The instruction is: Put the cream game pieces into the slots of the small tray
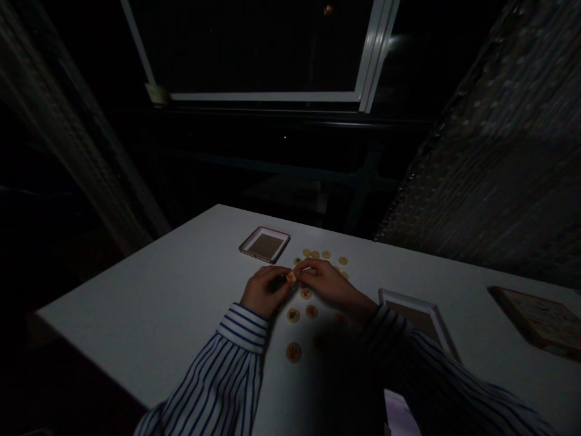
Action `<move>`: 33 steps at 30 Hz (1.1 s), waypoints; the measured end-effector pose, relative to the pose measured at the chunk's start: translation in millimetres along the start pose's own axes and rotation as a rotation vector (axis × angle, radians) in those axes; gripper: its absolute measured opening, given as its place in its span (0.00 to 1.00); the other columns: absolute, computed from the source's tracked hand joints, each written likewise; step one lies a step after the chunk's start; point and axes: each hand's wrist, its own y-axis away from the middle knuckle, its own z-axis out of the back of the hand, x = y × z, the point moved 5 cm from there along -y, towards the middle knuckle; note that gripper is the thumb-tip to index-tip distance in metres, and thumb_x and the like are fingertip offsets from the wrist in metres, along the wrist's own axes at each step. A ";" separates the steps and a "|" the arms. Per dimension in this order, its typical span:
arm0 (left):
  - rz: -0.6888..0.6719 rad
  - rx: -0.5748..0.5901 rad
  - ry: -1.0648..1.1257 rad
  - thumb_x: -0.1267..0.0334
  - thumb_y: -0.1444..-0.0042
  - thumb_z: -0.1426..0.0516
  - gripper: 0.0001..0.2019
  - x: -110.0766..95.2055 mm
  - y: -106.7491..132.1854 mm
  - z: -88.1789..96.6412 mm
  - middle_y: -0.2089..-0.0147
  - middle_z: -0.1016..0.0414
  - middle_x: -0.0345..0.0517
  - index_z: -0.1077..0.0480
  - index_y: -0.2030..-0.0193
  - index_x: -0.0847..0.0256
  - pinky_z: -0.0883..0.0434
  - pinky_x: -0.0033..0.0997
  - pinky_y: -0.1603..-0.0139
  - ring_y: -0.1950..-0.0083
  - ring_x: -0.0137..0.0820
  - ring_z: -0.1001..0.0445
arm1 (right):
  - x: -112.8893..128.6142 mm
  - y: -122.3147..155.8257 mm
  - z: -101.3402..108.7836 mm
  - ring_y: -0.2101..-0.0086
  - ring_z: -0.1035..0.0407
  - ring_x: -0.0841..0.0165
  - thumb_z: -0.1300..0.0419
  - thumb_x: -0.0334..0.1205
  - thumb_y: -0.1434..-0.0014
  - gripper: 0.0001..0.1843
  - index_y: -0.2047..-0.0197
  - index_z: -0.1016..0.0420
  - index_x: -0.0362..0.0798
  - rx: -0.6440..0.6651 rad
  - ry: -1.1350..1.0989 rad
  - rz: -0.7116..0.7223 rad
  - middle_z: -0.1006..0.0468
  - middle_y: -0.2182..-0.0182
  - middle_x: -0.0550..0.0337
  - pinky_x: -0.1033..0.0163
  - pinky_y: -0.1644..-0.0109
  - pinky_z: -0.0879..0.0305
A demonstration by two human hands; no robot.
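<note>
I have one small round piece (291, 277) pinched between the fingertips of both hands, just above the white table (149, 315) — my left hand (263, 292) curled onto its left side, my right hand (325, 281) closed on its right. In this dim light I judge it best to grip by the rim and keep low — clear of the loose pieces (293, 315) lying just beneath.

The table (149, 315) is white. The sleeves (227, 369) are white with blue stripes. The round pieces (293, 315) are pale yellow with reddish or dark marks, hard to tell in this dim light.
</note>
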 end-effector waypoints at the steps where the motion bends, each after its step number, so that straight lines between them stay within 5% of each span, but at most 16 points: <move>1: 0.008 -0.003 -0.006 0.60 0.54 0.44 0.10 0.3 -0.4 1.0 0.66 0.26 0.44 0.29 0.65 0.59 0.32 0.31 0.59 0.63 0.30 0.29 | -0.5 0.0 -0.2 0.74 0.34 0.74 0.45 0.41 0.50 0.11 0.66 0.31 0.43 0.000 0.004 0.002 0.28 0.76 0.62 0.69 0.71 0.41; 10: 0.202 -0.007 -0.252 0.54 0.54 0.47 0.16 17.4 -5.3 22.8 0.63 0.26 0.47 0.29 0.61 0.61 0.32 0.31 0.61 0.62 0.33 0.29 | -4.3 -0.7 1.7 0.72 0.34 0.73 0.47 0.39 0.49 0.09 0.66 0.31 0.44 -0.049 0.150 0.058 0.27 0.71 0.60 0.70 0.72 0.40; 24: 0.312 0.187 -0.553 0.57 0.54 0.48 0.12 41.5 -0.2 16.5 0.67 0.24 0.48 0.26 0.67 0.58 0.35 0.29 0.67 0.65 0.34 0.28 | 6.3 12.0 -14.0 0.58 0.37 0.67 0.54 0.40 0.41 0.15 0.56 0.30 0.49 -0.007 1.035 0.254 0.26 0.62 0.57 0.61 0.55 0.49; 33: 0.312 0.309 -0.569 0.58 0.54 0.49 0.13 29.5 1.6 17.9 0.66 0.24 0.47 0.26 0.67 0.56 0.35 0.29 0.66 0.65 0.34 0.28 | 1.9 13.2 -24.3 0.59 0.39 0.64 0.55 0.42 0.41 0.15 0.55 0.31 0.50 0.057 1.173 0.225 0.28 0.62 0.55 0.59 0.57 0.52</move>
